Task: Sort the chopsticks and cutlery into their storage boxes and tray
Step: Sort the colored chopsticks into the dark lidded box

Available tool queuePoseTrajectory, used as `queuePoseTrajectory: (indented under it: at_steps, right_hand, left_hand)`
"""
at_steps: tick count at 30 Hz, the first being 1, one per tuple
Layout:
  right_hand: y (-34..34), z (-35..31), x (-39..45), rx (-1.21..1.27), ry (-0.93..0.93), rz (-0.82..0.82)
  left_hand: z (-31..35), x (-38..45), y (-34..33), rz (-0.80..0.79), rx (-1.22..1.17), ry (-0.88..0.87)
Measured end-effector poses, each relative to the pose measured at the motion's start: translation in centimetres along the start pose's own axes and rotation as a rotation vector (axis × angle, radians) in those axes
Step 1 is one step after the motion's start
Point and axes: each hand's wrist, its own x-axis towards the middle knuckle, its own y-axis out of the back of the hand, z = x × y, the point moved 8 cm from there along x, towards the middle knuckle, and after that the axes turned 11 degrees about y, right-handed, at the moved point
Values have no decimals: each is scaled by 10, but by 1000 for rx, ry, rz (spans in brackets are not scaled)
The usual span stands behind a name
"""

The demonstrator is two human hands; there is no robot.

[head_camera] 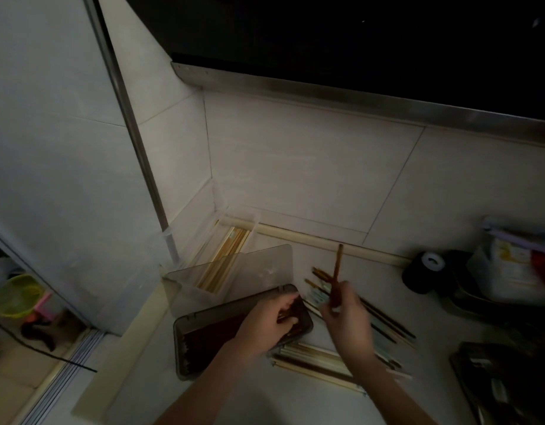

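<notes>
Both forearms reach in over the counter (295, 403) from its near edge. Toward the left edge lies a dark box (203, 345) of reddish-brown chopsticks, its far end under the left hand (269, 322), fingers curled onto the sticks there. Behind it stands a clear box (234, 271) of pale chopsticks. Loose chopsticks (384, 320) lie scattered mid-counter. The right hand (346, 314) pinches a brown chopstick (337, 271), tip raised.
</notes>
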Motion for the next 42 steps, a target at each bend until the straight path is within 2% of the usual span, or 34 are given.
queuePoseTrajectory:
  at_steps: [5, 10, 15, 20, 24, 28, 36, 42]
  right_hand:
    - [-14, -32, -5, 410, -92, 100]
    - [-36, -37, -10, 590, -175, 60]
    - [-34, 1, -14, 765, -454, 271]
    - [-35, 21, -19, 753, -550, 291]
    - [-42, 21, -16, 600, -444, 150]
    - [-52, 10, -15, 585, -401, 67]
    - [-83, -1, -10, 425, -272, -197]
    - [-93, 1, -11, 362, -236, -271]
  left_hand:
    - [14, -5, -3, -74, -16, -54]
    - [-1, -14, 18, 51, 65, -77]
    - [-41, -28, 42, 111, 267, -6]
    - [-68, -35, 59, 158, 327, 83]
    - [-80, -40, 72, 201, 415, 117]
    - [-77, -43, 77, 241, 442, 106]
    - [-84, -44, 66, 174, 499, 128]
    - [-92, -43, 64, 159, 504, 171]
